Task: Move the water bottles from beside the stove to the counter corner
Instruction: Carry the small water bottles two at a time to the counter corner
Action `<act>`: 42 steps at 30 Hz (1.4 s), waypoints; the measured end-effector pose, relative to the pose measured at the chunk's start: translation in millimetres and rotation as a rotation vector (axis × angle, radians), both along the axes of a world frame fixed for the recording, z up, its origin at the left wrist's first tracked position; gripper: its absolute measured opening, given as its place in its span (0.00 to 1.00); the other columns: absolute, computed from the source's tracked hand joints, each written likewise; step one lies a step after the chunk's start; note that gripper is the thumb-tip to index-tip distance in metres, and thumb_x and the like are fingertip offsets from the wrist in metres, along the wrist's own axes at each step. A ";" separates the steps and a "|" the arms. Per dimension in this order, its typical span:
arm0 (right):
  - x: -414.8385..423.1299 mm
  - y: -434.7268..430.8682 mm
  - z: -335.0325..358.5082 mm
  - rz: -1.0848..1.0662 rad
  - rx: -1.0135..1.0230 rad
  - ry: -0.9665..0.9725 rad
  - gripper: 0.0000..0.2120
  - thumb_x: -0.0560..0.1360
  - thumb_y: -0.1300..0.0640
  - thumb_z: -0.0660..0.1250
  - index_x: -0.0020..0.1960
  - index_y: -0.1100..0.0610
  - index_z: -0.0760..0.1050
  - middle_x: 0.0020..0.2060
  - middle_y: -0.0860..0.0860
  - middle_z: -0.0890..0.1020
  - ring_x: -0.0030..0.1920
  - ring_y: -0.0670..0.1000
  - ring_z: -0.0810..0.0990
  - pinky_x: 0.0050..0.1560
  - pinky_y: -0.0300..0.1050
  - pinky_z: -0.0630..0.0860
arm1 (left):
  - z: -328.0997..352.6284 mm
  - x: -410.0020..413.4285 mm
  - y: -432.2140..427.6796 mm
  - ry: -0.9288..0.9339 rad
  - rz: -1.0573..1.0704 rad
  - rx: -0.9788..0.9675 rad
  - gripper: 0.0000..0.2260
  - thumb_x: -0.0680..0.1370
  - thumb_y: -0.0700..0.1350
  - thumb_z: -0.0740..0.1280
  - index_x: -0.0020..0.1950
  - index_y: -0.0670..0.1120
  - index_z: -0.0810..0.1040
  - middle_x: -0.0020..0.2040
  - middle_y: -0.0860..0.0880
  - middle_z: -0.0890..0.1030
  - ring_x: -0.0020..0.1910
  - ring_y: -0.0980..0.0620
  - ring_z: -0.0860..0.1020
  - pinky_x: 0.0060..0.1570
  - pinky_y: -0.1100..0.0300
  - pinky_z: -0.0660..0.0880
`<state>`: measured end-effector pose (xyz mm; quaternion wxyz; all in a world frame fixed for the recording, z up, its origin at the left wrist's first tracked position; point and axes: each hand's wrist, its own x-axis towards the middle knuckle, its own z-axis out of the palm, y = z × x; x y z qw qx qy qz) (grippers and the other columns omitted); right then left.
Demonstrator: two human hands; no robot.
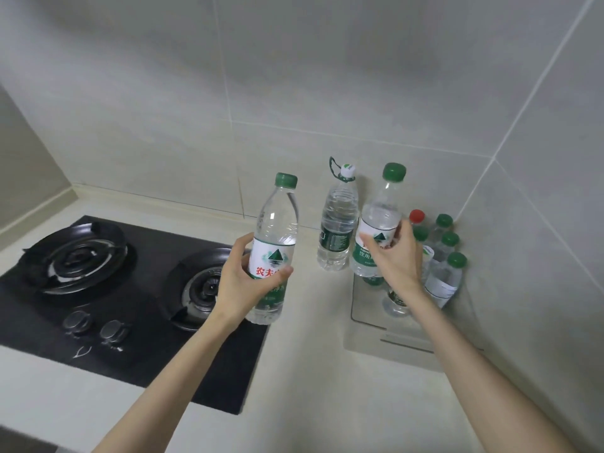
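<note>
My left hand (243,284) grips a clear water bottle (276,230) with a green cap and a white-and-green label, held upright above the stove's right edge. My right hand (397,256) grips a second green-capped bottle (380,220), held upright over the left side of a clear tray (366,317) in the counter corner. A taller bottle with a white cap and green carry loop (338,223) stands on the counter between the two held bottles. Several small bottles (446,273), green-capped and one red-capped, stand grouped in the corner, partly hidden by my right hand.
A black two-burner gas stove (108,289) with two knobs fills the left of the pale counter (310,387). Tiled walls meet at the corner behind the grouped bottles.
</note>
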<state>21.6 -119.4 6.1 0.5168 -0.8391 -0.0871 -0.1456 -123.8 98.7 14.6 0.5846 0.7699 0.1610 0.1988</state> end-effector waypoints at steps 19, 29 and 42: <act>-134.4 160.3 33.5 0.849 0.167 0.208 0.17 0.66 0.56 0.78 0.52 0.51 0.78 0.45 0.43 0.84 0.45 0.39 0.83 0.42 0.32 0.76 | 24.4 -177.8 53.8 -0.076 0.533 -0.081 0.28 0.66 0.44 0.78 0.62 0.53 0.70 0.45 0.53 0.83 0.42 0.61 0.82 0.38 0.68 0.76; -268.2 283.9 31.9 1.226 0.082 0.276 0.18 0.66 0.56 0.78 0.54 0.50 0.78 0.47 0.43 0.85 0.49 0.40 0.83 0.49 0.39 0.79 | 17.5 -338.0 120.3 -0.108 0.848 -0.074 0.26 0.66 0.43 0.79 0.58 0.57 0.71 0.46 0.56 0.83 0.44 0.61 0.82 0.42 0.64 0.79; -518.2 487.0 40.2 1.533 0.082 0.268 0.27 0.60 0.43 0.78 0.57 0.50 0.78 0.51 0.45 0.84 0.52 0.46 0.82 0.53 0.46 0.79 | 29.4 -584.2 248.9 -0.076 1.111 -0.024 0.31 0.66 0.43 0.78 0.63 0.54 0.67 0.45 0.56 0.81 0.38 0.65 0.81 0.33 0.70 0.76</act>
